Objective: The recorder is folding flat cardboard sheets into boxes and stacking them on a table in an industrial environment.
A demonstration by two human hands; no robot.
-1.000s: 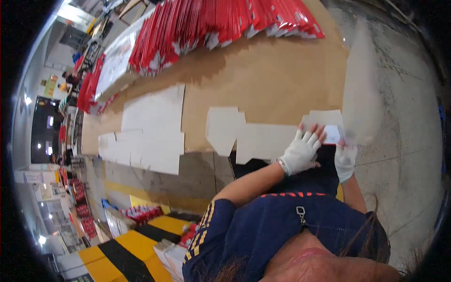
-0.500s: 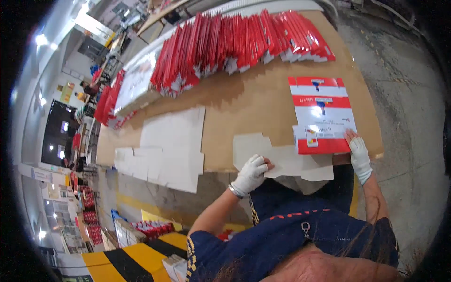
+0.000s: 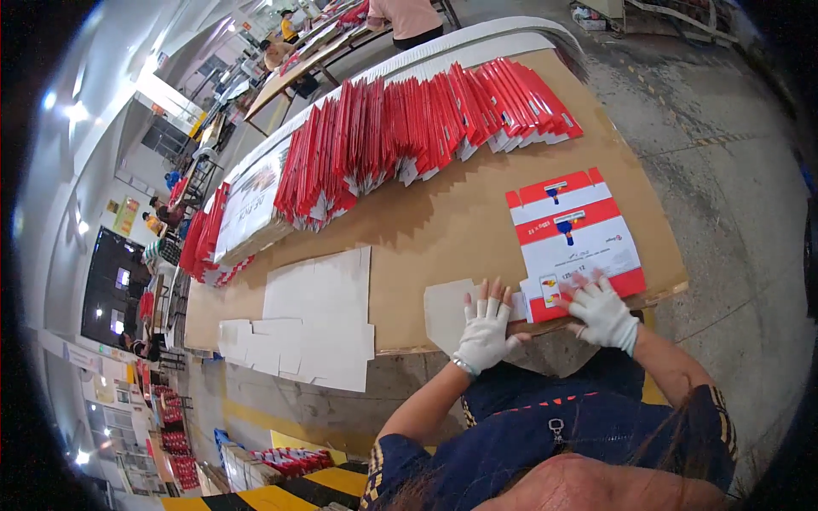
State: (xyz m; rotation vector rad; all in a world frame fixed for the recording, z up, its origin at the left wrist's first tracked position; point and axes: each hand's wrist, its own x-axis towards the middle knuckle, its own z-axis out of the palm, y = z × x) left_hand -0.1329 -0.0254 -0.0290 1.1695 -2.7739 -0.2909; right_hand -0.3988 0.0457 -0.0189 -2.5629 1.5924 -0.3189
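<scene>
A flat carton sheet, printed red, white and blue, lies at the table's near right. My right hand, in a white glove with bare fingertips, rests spread over its near edge. My left hand, gloved alike, lies palm down with fingers apart at the carton's near left corner. Beneath and beside the left hand shows a plain greyish cardboard piece; my hands and the printed sheet hide much of it. Neither hand is closed around anything.
Plain white cardboard blanks lie to the left, partly over the table's near edge. Across the far side of the brown-topped table leans a long row of red folded cartons. A wrapped white stack stands far left. Other people work beyond.
My left hand has gone from curled on the plain cardboard to flat and spread. The right hand has moved left from the carton's right edge onto its near part. The view has shifted.
</scene>
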